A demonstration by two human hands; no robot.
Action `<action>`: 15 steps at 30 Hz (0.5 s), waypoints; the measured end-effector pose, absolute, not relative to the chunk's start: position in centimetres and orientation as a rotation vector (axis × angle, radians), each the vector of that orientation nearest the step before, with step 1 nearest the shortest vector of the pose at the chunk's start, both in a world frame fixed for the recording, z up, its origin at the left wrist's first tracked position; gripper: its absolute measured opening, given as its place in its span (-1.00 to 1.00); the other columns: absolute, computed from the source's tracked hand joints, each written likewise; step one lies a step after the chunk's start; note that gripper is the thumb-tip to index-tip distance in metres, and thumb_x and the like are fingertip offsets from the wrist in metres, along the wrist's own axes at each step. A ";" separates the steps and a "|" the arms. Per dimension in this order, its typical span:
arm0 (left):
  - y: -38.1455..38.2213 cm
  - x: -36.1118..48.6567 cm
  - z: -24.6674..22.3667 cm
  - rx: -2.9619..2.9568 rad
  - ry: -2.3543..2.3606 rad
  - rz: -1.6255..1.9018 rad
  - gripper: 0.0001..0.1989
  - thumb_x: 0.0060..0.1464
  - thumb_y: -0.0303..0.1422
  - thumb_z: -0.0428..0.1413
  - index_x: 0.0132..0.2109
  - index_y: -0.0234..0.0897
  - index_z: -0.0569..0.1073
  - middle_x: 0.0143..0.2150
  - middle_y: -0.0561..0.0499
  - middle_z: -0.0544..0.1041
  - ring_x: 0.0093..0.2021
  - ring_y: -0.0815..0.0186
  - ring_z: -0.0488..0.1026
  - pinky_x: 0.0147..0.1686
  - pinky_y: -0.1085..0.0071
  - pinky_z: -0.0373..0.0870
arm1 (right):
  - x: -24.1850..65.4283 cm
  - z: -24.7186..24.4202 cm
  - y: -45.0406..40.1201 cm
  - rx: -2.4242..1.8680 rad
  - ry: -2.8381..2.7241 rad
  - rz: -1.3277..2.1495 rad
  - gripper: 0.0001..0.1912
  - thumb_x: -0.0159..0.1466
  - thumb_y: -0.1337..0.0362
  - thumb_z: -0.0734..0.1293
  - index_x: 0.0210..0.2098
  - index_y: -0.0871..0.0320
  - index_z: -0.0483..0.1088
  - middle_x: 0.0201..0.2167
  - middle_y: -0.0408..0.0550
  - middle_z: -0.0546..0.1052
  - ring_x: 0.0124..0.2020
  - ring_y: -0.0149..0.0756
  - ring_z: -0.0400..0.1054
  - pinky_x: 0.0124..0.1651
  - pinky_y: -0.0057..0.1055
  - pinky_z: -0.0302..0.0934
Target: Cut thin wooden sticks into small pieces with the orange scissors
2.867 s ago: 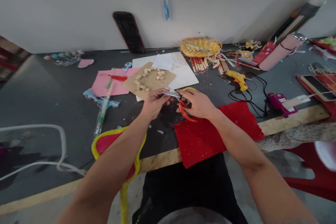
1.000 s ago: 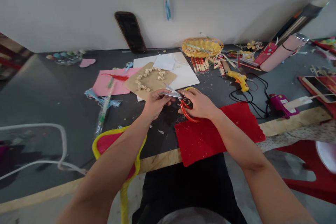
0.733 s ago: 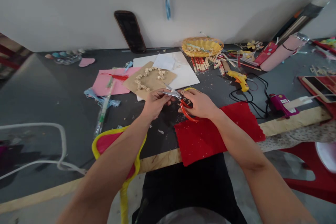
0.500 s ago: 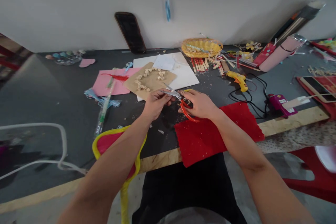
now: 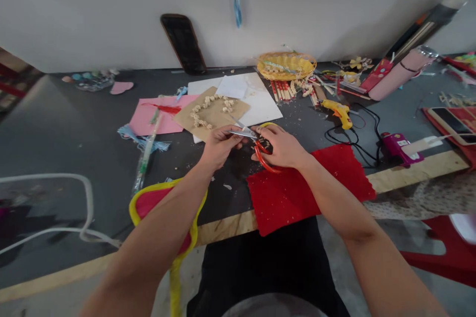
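Note:
Red-handled scissors [image 5: 261,155] are gripped in my right hand [image 5: 278,146], their blades apart and pointing left. My left hand [image 5: 220,146] is closed at the blades, with thumb and fingers pinched; whatever small piece they hold is hidden. Just beyond the hands lies a brown cardboard square [image 5: 223,119], bearing a curved row of pale beige pieces [image 5: 201,109]. Some small pale bits lie on the table by the scissors. Below my right forearm a red felt cloth [image 5: 286,198] overhangs the table's front edge.
A yellow glue gun [image 5: 337,112] with a black cord lies to the right, near a purple power strip [image 5: 401,149]. Behind stand a yellow basket [image 5: 286,67], a pink bottle [image 5: 403,73] and a leaning phone [image 5: 183,43]. Pink paper [image 5: 163,124] and blue tassels [image 5: 143,141] lie left.
Both hands stay in nearly the same place with the scissors. The view has shifted very slightly; nothing on the table has visibly moved.

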State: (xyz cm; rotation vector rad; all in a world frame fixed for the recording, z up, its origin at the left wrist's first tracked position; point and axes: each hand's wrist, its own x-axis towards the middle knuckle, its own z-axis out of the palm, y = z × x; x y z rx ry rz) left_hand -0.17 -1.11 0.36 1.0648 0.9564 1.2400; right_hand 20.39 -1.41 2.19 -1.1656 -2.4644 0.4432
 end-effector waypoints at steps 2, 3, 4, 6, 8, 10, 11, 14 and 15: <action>-1.1 -0.1 0.5 1.065 0.965 1.234 -0.71 -0.28 -0.24 0.40 -0.41 -0.32 0.56 -0.55 0.00 0.55 -0.55 0.42 0.42 -0.56 0.53 0.29 | 20.4 2.1 -1.3 -1.154 -2.471 0.450 -0.21 0.17 -0.13 0.35 0.26 0.11 0.16 0.05 0.15 0.37 0.13 0.01 0.25 0.14 -0.06 0.24; -1.2 -0.1 0.5 1.067 0.966 1.231 -0.71 -0.28 -0.24 0.40 -0.41 -0.32 0.55 -0.55 0.00 0.55 -0.55 0.42 0.41 -0.56 0.53 0.29 | 20.4 2.1 -1.3 -1.145 -2.472 0.454 -0.21 0.17 -0.13 0.35 0.26 0.11 0.15 0.05 0.15 0.37 0.13 0.01 0.25 0.14 -0.05 0.24; -1.2 -0.1 0.5 1.068 0.966 1.229 -0.70 -0.28 -0.24 0.40 -0.41 -0.32 0.55 -0.55 0.00 0.54 -0.56 0.42 0.41 -0.57 0.52 0.29 | 20.4 2.1 -1.2 -1.135 -2.473 0.458 -0.21 0.17 -0.13 0.34 0.26 0.11 0.15 0.05 0.15 0.37 0.14 0.00 0.24 0.15 -0.05 0.23; -1.2 -0.1 0.4 1.072 0.963 1.229 -0.70 -0.28 -0.24 0.40 -0.40 -0.32 0.55 -0.55 0.00 0.54 -0.56 0.42 0.41 -0.57 0.53 0.29 | 20.4 2.0 -1.2 -1.124 -2.471 0.462 -0.22 0.17 -0.13 0.34 0.26 0.11 0.16 0.04 0.14 0.37 0.14 -0.01 0.25 0.15 -0.06 0.24; -1.2 -0.2 0.3 1.083 0.950 1.225 -0.71 -0.24 -0.24 0.39 -0.40 -0.32 0.55 -0.54 0.00 0.54 -0.55 0.43 0.41 -0.56 0.54 0.29 | 20.4 1.9 -1.1 -1.132 -2.472 0.467 -0.22 0.18 -0.13 0.34 0.26 0.11 0.16 0.05 0.14 0.37 0.13 -0.02 0.26 0.14 -0.07 0.25; -1.1 -0.3 0.1 1.090 0.931 1.221 -0.73 -0.22 -0.24 0.38 -0.39 -0.32 0.56 -0.54 0.01 0.54 -0.56 0.45 0.40 -0.55 0.55 0.29 | 20.4 1.9 -1.1 -1.149 -2.474 0.472 -0.23 0.19 -0.13 0.34 0.27 0.11 0.16 0.07 0.13 0.37 0.13 -0.03 0.27 0.13 -0.09 0.26; -1.1 -0.3 0.1 1.092 0.923 1.219 -0.74 -0.21 -0.24 0.37 -0.39 -0.32 0.56 -0.54 0.01 0.54 -0.56 0.46 0.39 -0.56 0.55 0.29 | 20.4 1.9 -1.2 -1.153 -2.475 0.472 -0.23 0.19 -0.13 0.34 0.27 0.11 0.16 0.08 0.13 0.37 0.12 -0.04 0.28 0.13 -0.09 0.26; -1.1 -0.3 0.3 1.089 0.910 1.225 -0.74 -0.20 -0.24 0.37 -0.41 -0.32 0.55 -0.54 0.02 0.53 -0.57 0.46 0.38 -0.56 0.55 0.28 | 20.4 2.1 -1.3 -1.147 -2.471 0.451 -0.26 0.21 -0.12 0.32 0.25 0.11 0.18 0.08 0.13 0.39 0.11 -0.05 0.29 0.12 -0.11 0.27; -1.2 -0.3 0.4 1.088 0.909 1.228 -0.74 -0.20 -0.24 0.37 -0.41 -0.32 0.55 -0.53 0.01 0.53 -0.56 0.45 0.39 -0.56 0.55 0.29 | 20.3 2.1 -1.3 -1.143 -2.469 0.442 -0.28 0.21 -0.11 0.32 0.25 0.12 0.20 0.07 0.13 0.39 0.11 -0.05 0.30 0.13 -0.12 0.27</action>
